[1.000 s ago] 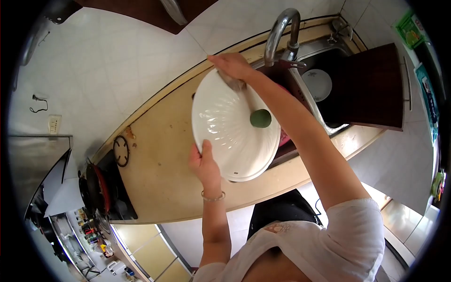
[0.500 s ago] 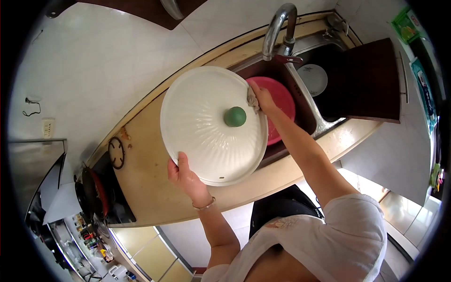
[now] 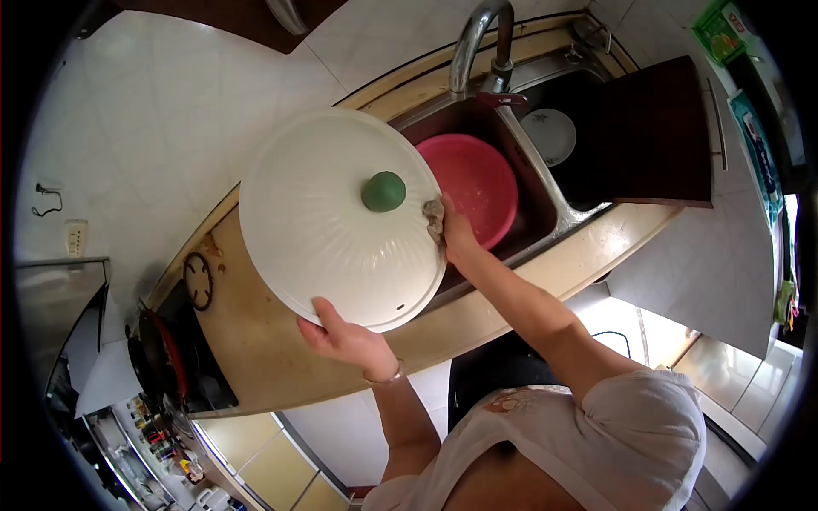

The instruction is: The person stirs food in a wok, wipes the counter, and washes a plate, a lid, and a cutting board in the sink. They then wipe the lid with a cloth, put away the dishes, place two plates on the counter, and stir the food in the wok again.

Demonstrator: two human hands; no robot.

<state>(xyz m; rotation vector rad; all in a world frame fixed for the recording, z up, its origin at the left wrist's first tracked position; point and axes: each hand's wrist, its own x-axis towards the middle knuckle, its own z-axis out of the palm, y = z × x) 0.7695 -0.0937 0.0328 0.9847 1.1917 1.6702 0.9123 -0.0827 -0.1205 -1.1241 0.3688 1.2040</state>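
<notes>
A large round white lid (image 3: 332,247) with a green knob (image 3: 383,192) is held over the counter, beside the sink. My left hand (image 3: 341,336) grips its lower rim, thumb on top and fingers mostly beneath. At the right rim, my right hand (image 3: 458,232) is closed on a crumpled greyish cloth (image 3: 434,219) pressed against the lid. Just right of the lid, a pink basin (image 3: 477,187) sits in the sink.
A chrome faucet (image 3: 469,43) rises behind the sink (image 3: 558,192). A white plate (image 3: 548,136) lies in the right basin, beside a dark board (image 3: 660,132). A stove ring (image 3: 198,281) rests on the counter (image 3: 256,358), with pans (image 3: 166,358) at far left.
The lid has shifted left in view with both hands, and more of the pink basin shows. The cloth and my right hand are now lower on the lid's right rim.
</notes>
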